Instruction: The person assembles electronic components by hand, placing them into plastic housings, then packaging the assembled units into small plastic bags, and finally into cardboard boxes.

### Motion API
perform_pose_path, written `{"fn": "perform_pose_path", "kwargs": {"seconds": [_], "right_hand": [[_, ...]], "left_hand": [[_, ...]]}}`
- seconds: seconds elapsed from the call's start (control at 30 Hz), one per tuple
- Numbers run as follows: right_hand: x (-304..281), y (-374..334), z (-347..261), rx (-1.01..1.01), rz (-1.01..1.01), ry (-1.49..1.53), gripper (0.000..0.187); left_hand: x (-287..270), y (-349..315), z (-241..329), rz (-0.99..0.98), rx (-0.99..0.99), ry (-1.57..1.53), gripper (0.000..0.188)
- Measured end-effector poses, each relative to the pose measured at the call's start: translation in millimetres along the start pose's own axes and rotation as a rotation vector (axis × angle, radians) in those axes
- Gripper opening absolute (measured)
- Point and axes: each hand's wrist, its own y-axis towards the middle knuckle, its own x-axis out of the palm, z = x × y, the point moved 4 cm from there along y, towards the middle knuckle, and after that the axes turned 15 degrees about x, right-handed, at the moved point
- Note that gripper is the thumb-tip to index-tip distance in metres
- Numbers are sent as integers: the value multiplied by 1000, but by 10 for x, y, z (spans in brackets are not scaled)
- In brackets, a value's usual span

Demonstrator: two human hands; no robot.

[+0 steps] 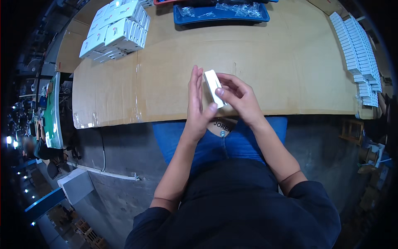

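A small white box [213, 86] is held up over the near edge of the cardboard-covered table [290, 70]. My right hand [240, 96] grips it from the right, the thumb on its top face and the fingers curled behind its far side. On the other side, my left hand [196, 99] has its fingers stretched straight and together, upright beside the box. The left thumb lies at the box's lower end; whether it presses on the box I cannot tell.
Stacked white boxes [118, 31] stand at the far left. A blue tray [219, 20] with clear plastic wrappers sits at the far edge. Rows of small white boxes [356, 50] line the right side. A person [43, 145] is by a green table [53, 112] in the left background.
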Motion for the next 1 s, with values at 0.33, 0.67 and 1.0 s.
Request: {"fn": "perform_pose_path", "kwargs": {"seconds": [0.33, 0.67, 1.0], "right_hand": [[206, -121, 127, -482, 142, -446, 51], [311, -237, 151, -746, 228, -638, 50], [355, -257, 178, -760, 203, -630, 50]], "left_hand": [[148, -31, -44, 279, -87, -40, 79], [189, -71, 19, 255, 3, -69, 82], [187, -91, 72, 289, -4, -99, 90]]}}
